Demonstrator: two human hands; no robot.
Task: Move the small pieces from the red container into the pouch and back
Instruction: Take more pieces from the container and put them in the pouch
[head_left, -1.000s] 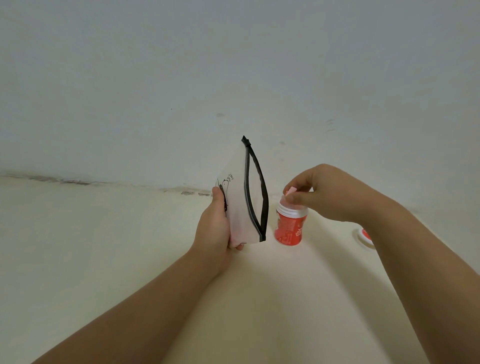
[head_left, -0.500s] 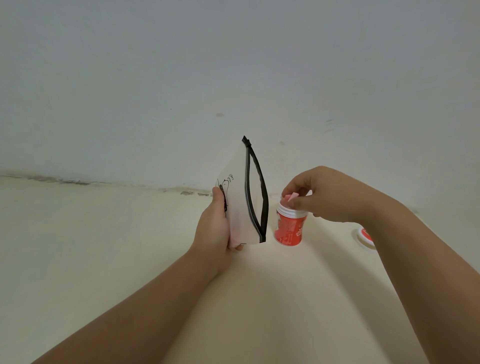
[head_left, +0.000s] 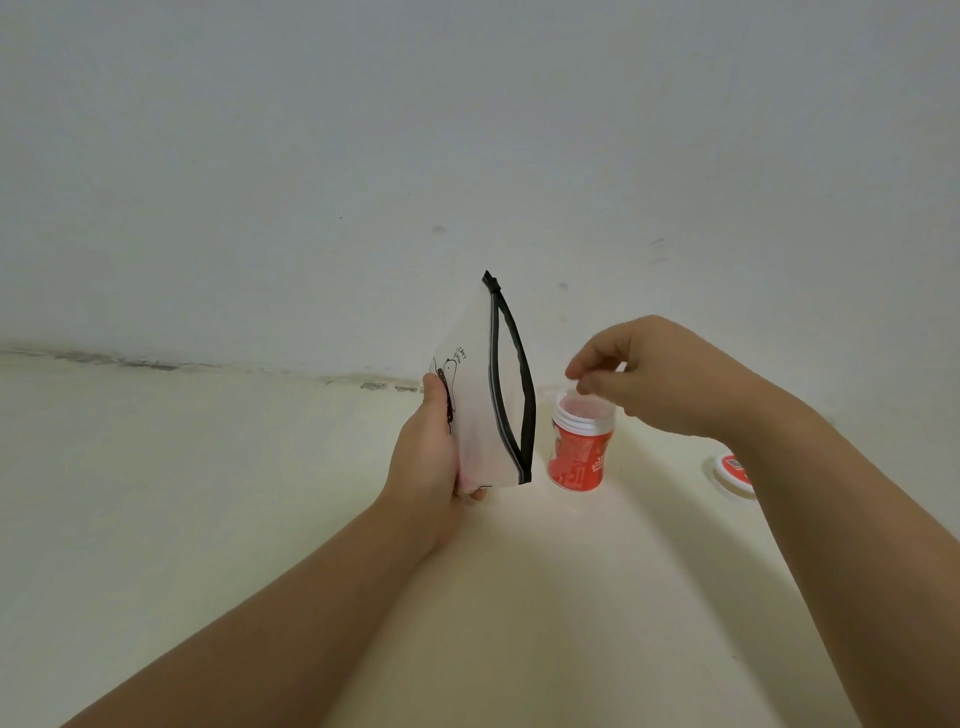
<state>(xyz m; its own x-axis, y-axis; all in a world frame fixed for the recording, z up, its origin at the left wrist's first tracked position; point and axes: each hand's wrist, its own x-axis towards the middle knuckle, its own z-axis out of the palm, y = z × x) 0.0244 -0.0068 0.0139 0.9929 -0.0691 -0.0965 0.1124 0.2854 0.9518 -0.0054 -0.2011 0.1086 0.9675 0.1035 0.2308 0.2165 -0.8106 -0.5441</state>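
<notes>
- Left hand (head_left: 426, 457) gripped the pouch (head_left: 483, 415) upright beside the red container (head_left: 579, 452), zip mouth gaping toward it for short transfers.
- Right hand (head_left: 660, 374) hovered above it, fingertips pinched; any piece unseen.

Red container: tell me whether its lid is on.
No, the red container stands with its mouth open, and its lid lies apart, off to its right.

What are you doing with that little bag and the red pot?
A person's left hand holds the pouch upright with its black zip open. The right hand hovers just above the open red container, fingertips pinched together. Whether they hold a piece is too small to tell. The container stands on the pale surface beside the pouch, and its lid lies off to the right.
</notes>
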